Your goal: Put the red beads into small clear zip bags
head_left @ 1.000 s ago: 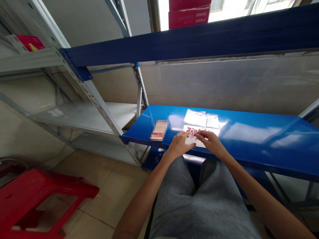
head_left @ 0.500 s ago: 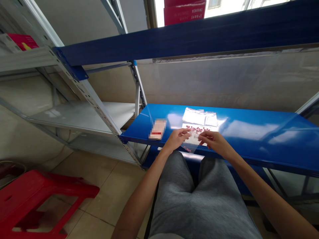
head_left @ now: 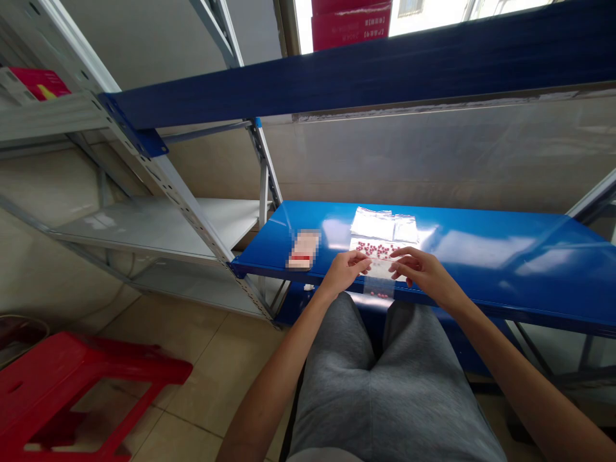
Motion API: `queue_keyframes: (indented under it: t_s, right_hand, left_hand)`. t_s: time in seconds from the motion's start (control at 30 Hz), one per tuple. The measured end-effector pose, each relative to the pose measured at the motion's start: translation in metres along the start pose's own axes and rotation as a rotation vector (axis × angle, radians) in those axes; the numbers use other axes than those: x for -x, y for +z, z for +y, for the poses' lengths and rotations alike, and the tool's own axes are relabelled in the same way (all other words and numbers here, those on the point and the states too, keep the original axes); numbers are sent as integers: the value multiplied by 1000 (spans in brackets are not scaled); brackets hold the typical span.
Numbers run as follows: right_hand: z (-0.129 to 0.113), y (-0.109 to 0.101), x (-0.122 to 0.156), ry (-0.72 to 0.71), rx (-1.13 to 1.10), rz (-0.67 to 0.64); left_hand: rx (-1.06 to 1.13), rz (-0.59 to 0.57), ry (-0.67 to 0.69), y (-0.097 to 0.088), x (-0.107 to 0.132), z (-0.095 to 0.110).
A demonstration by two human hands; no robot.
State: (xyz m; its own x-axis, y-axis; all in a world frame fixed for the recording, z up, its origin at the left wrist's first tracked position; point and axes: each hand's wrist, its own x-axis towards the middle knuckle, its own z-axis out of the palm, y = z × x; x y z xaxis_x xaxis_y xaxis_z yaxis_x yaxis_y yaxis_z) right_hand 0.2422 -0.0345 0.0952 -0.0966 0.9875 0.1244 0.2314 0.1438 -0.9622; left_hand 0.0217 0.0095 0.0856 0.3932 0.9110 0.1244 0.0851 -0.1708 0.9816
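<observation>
Blue metal shelf (head_left: pixel 486 282) runs across the view at lap height, with a beige wall (head_left: pixel 433 160) behind it and a tiled floor (head_left: pixel 216 378) below. Grey metal rack (head_left: pixel 158 231) stands to the left, red plastic stool (head_left: pixel 81 378) on the floor beside it. Red cardboard boxes (head_left: pixel 350 19) sit at the window, pink box (head_left: pixel 36 83) on the rack. Grey sweatpants (head_left: pixel 385 385) cover the person's lap, right against the shelf's front edge.

On the shelf: white sheet (head_left: pixel 375 250) dotted with small red round items, too small to tell what they are. Behind it, two flat clear bags (head_left: pixel 373 223) lie side by side. Blurred packet (head_left: pixel 304 250) sits to the left, red stripe showing.

Work in hand: clear plastic bag (head_left: pixel 380 285), just in front of the sheet, lying across the shelf's front edge with red specks in its lower part.

Left hand (head_left: pixel 344 269) and right hand (head_left: pixel 423 273) are apart, one at each side of the bag, fingers curled in toward it. Fingertips reach its edges; can't tell whether either hand is actually pinching it.
</observation>
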Motion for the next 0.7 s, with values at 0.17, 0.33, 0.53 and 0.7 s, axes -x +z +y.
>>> queue_keyframes:
  t_s: [0.17, 0.33, 0.53, 0.7]
  right_hand:
    - [-1, -2, -1, 26, 0, 4]
    - [1, -1, -1, 34, 29, -1]
    - [6, -1, -2, 24, 87, 32]
    - [7, -2, -2, 16, 123, 59]
  left_hand:
    - [13, 14, 7, 2, -2, -3]
    - [37, 23, 10, 3, -3, -8]
    - [-4, 30, 15, 4, -1, -9]
    - [-48, 17, 49, 4, -2, -10]
